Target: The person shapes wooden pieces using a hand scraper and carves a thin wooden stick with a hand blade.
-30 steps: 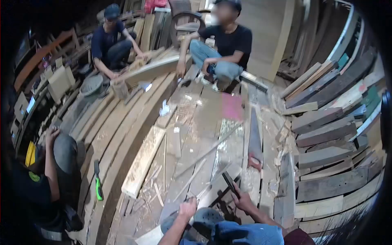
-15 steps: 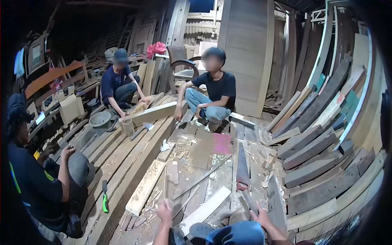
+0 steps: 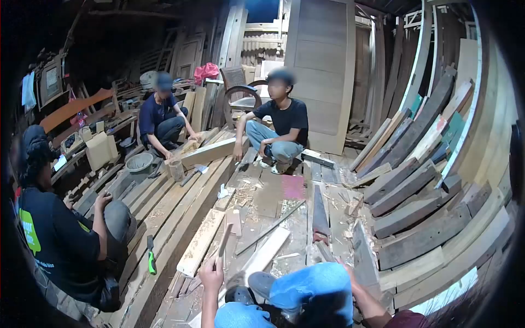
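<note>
My left hand is closed around a narrow wooden strip that points upward and away from me. Behind my raised knee, my right hand is mostly hidden, so its fingers do not show. Near it lies a short dark wood piece; whether I touch it I cannot tell. Just beyond, a handsaw rests on the floor with its reddish handle toward me. In front of my knees is a pale board. A second board, strewn with shavings, lies left of my left hand.
Long beams run along the left, bearing a green-handled chisel and a hatchet. Several co-workers squat at the left and ahead. Stacked planks line the right side. A bucket stands beyond the beams.
My left hand has risen slightly left, tilting the strip up. My right hand has drawn back behind the knee. My view has shifted, and the co-worker at left shows more of their back.
</note>
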`<move>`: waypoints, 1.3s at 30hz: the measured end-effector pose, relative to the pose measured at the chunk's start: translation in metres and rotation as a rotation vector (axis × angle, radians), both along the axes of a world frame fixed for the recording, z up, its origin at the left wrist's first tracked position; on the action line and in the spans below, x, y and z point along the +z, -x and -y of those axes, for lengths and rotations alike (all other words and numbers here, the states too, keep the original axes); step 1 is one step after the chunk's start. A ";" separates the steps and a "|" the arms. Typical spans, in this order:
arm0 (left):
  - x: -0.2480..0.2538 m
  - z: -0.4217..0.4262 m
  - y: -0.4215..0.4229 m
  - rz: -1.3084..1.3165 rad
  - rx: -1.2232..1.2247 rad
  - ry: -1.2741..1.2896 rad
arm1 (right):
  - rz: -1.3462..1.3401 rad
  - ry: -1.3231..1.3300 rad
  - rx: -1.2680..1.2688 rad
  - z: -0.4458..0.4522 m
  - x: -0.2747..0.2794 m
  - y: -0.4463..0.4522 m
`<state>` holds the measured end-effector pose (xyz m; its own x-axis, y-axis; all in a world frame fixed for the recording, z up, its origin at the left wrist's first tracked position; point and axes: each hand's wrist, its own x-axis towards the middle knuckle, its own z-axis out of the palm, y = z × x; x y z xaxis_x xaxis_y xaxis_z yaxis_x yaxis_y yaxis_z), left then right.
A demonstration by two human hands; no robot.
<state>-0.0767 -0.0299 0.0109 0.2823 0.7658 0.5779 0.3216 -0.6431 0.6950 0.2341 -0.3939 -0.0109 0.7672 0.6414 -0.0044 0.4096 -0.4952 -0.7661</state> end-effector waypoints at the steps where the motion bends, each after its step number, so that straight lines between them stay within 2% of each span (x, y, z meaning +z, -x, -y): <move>1: 0.000 0.008 -0.001 0.023 -0.048 0.099 | 0.082 0.019 0.011 -0.002 0.023 0.013; 2: -0.006 0.012 -0.004 0.017 -0.050 0.107 | 0.110 -0.034 -0.043 0.005 0.005 0.005; 4: -0.007 0.021 -0.008 -0.061 -0.079 0.109 | 0.103 -0.119 0.012 -0.003 0.055 0.032; 5: -0.020 0.018 -0.011 -0.166 -0.100 0.129 | 0.107 -0.048 0.026 -0.009 0.062 0.031; 6: -0.028 0.019 -0.013 -0.253 -0.122 0.263 | 0.113 0.022 0.042 -0.016 0.068 0.028; 7: -0.039 0.017 -0.017 -0.248 -0.144 0.219 | 0.121 0.090 0.056 -0.023 0.072 0.024; 8: -0.050 0.014 -0.022 -0.244 -0.167 0.176 | 0.116 0.043 0.090 -0.032 0.066 0.018; 11: -0.040 0.020 -0.029 -0.454 -0.159 0.272 | 0.144 -0.123 0.221 -0.066 0.047 0.004; 14: -0.066 0.012 -0.042 -0.552 -0.157 0.250 | 0.062 -0.080 0.259 -0.091 0.033 0.008; 15: -0.084 0.004 -0.051 -0.656 -0.174 0.239 | -0.147 -0.119 0.263 -0.096 0.044 0.021; 17: -0.123 -0.008 -0.062 -0.723 -0.205 0.196 | -0.078 -0.016 0.319 -0.109 -0.004 0.004; 19: -0.125 -0.007 -0.072 -0.858 -0.210 0.233 | -0.116 0.104 0.394 -0.123 0.030 0.016; 20: -0.142 -0.011 -0.077 -0.816 -0.224 0.214 | -0.007 0.019 0.483 -0.133 0.010 0.007; 21: -0.159 -0.011 -0.081 -0.871 -0.187 0.240 | 0.007 0.095 0.488 -0.142 -0.006 -0.005; 22: -0.149 -0.006 -0.080 -0.928 -0.149 0.264 | 0.020 0.169 0.492 -0.154 -0.013 -0.010; 25: -0.172 -0.006 -0.079 -0.871 -0.032 0.236 | -0.018 0.221 0.550 -0.192 -0.028 -0.029; 26: -0.182 -0.012 -0.080 -0.879 -0.056 0.143 | -0.022 0.249 0.540 -0.206 -0.038 -0.038; 27: -0.187 -0.018 -0.081 -0.948 -0.102 0.270 | -0.034 0.277 0.532 -0.219 -0.053 -0.043; 28: -0.188 -0.026 -0.081 -1.020 -0.142 0.408 | -0.055 0.308 0.533 -0.236 -0.059 -0.040; 29: -0.186 -0.029 -0.083 -1.053 -0.142 0.421 | -0.067 0.335 0.482 -0.243 -0.062 -0.033; 32: -0.166 -0.034 -0.093 -1.144 -0.170 0.481 | -0.093 0.172 0.476 -0.245 -0.100 -0.018; 34: -0.148 -0.037 -0.095 -1.199 -0.203 0.543 | -0.195 0.154 0.451 -0.244 -0.099 -0.003; 35: -0.156 -0.034 -0.095 -1.198 -0.121 0.453 | -0.210 0.159 0.439 -0.244 -0.105 0.001; 39: -0.166 -0.045 -0.094 -1.194 -0.208 0.542 | -0.276 0.141 0.368 -0.241 -0.119 0.010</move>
